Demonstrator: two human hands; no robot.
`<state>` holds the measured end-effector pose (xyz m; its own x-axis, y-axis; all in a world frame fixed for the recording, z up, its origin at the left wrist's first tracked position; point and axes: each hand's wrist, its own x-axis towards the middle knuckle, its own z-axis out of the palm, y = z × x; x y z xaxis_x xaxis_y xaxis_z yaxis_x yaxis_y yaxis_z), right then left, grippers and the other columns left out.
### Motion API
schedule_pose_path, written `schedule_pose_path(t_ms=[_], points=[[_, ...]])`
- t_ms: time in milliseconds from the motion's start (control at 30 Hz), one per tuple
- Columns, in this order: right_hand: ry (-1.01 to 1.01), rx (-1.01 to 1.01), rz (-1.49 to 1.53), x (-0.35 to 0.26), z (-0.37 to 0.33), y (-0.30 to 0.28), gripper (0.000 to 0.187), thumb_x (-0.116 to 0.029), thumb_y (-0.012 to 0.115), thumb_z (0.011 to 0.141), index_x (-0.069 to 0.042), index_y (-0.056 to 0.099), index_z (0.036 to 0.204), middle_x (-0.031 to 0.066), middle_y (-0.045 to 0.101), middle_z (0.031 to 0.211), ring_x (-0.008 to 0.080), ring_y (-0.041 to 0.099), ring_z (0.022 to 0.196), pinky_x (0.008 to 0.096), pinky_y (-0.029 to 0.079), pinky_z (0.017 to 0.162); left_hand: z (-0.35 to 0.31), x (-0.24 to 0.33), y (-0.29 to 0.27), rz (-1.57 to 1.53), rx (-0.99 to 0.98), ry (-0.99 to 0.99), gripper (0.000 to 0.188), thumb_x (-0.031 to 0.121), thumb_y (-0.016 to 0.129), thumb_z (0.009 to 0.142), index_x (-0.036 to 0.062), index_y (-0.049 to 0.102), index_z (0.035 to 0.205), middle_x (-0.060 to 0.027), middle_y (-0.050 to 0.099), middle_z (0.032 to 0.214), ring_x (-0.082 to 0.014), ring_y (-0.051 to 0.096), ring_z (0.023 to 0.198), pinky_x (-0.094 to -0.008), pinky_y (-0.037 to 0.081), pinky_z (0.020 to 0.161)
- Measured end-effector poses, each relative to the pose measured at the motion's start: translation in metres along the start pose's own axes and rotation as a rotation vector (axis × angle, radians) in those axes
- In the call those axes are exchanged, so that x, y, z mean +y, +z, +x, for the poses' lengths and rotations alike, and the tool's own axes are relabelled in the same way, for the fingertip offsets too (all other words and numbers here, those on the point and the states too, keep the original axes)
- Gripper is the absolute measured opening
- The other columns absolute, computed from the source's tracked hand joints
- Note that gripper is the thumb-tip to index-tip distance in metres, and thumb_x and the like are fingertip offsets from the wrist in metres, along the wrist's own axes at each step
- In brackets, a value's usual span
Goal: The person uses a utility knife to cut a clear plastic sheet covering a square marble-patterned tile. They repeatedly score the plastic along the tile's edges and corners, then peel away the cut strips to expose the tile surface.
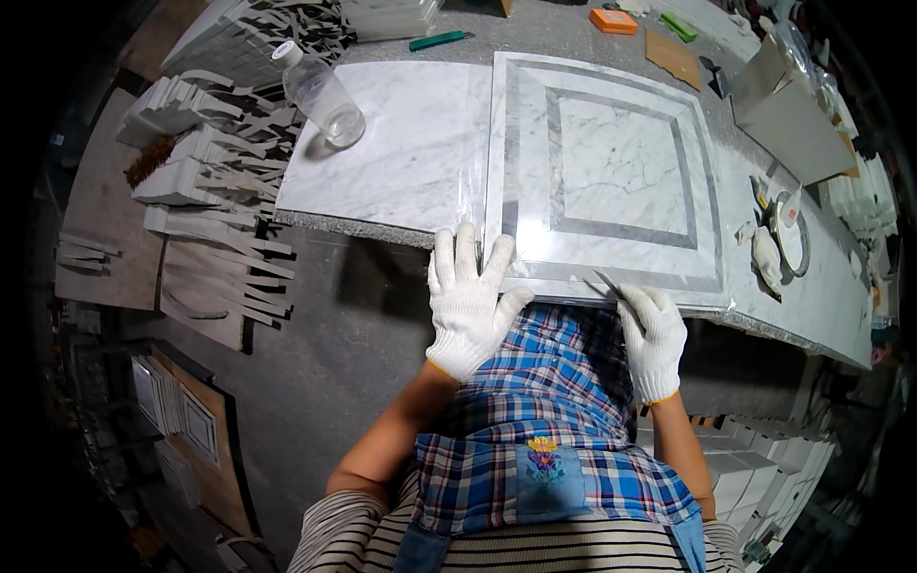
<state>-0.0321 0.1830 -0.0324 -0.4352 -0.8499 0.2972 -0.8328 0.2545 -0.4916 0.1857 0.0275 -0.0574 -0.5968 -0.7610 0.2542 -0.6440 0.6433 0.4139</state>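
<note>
The left hand (473, 306), in a white knitted glove (463, 334), spreads its fingers at the near left corner of a flat, shiny white stone panel (626, 158) with 2 grey frames (555, 143). The panel lies on the white stone worktop (392, 181). The gloved right hand (654, 339) pinches a thin, dark tool (607, 282) by the panel's near edge.

A plain grey floor (315, 411) spreads beneath the grey worktop (546, 38). At the left is a tan board (100, 205); white stacks (764, 470) fill the lower right. Light is bright on the worktop, dimmer below.
</note>
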Motion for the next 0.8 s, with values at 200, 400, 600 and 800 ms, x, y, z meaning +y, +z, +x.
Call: schedule_pose_path(t_ms=[200,400,600,800], points=[[-0.001,0.007,0.012,-0.002,0.0,0.0,0.024,-0.012,0.077,0.09,-0.012,0.077,0.114,0.0115,0.073,0.103,0.0321,0.07,0.092,0.0388,0.056,0.08,0.007,0.006,-0.009,-0.014,-0.067,0.116,0.06,0.045,0.07,0.09,0.0118,0.064,0.14,-0.0329,0.042,0.154,-0.0558,0.033,0.143,-0.0636,0.023,0.119],[-0.023,0.013,0.012,-0.002,0.0,-0.003,0.025,-0.005,0.076,0.09,-0.006,0.077,0.114,0.0127,0.073,0.105,0.0292,0.072,0.091,0.0331,0.056,0.079,0.007,0.005,-0.02,-0.055,-0.086,0.121,0.058,0.042,0.074,0.086,0.0134,0.068,0.136,-0.0313,0.047,0.148,-0.0547,0.037,0.138,-0.063,0.026,0.118],[-0.011,0.008,0.014,-0.005,0.001,-0.002,0.025,-0.007,0.076,0.09,-0.008,0.077,0.114,0.0124,0.073,0.105,0.0303,0.071,0.092,0.0352,0.056,0.08,0.006,0.005,-0.016,-0.011,-0.094,0.203,0.058,0.044,0.074,0.086,0.0158,0.068,0.137,-0.0301,0.046,0.151,-0.055,0.037,0.139,-0.0637,0.027,0.118],[-0.013,0.033,0.029,-0.004,0.0,0.0,0.024,-0.01,0.076,0.089,-0.011,0.078,0.113,0.0113,0.073,0.103,0.0317,0.07,0.092,0.0383,0.056,0.081,0.007,-0.007,-0.013,0.023,-0.03,0.149,0.063,0.045,0.072,0.088,0.0138,0.063,0.142,-0.0309,0.044,0.154,-0.0562,0.036,0.141,-0.0646,0.026,0.118]])
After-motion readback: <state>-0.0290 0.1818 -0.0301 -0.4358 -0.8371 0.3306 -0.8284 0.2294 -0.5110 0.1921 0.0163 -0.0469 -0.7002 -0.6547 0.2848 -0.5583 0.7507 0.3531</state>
